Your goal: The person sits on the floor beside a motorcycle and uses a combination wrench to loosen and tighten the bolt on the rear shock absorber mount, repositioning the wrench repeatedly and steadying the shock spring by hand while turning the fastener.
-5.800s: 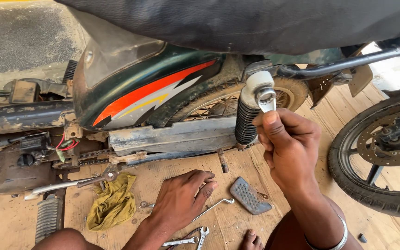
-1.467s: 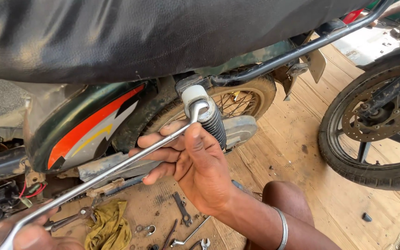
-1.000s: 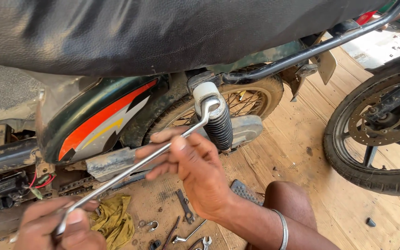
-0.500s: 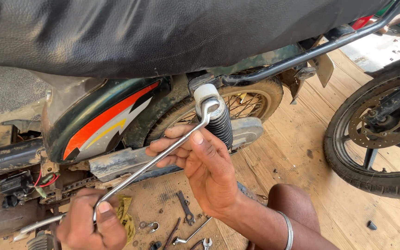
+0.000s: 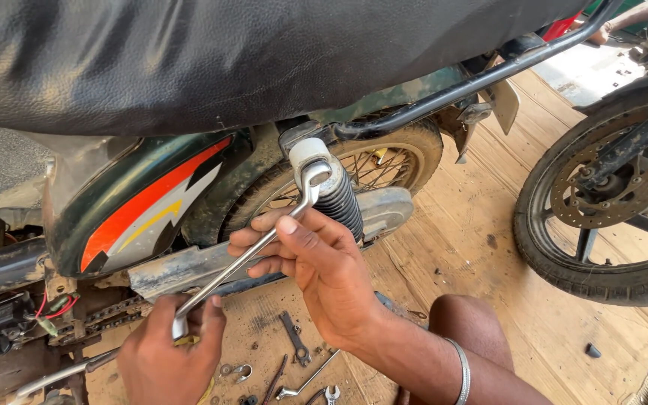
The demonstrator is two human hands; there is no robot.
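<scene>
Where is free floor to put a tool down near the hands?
Bare wooden floor lies between the rear wheel and the second wheel, beside the knee. It is crowded under the left hand and right hand, which hold the long wrench: small spanners lie scattered there.

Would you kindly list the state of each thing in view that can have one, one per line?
Ring spanner: ring end seated on the top mount of the shock absorber, gripped by both hands.
Left hand: closed on the spanner's lower end.
Right hand: wrapped around the shaft's middle.
Shock absorber: mounted, spring exposed.
Loose spanners: lying on the wooden floor.
</scene>
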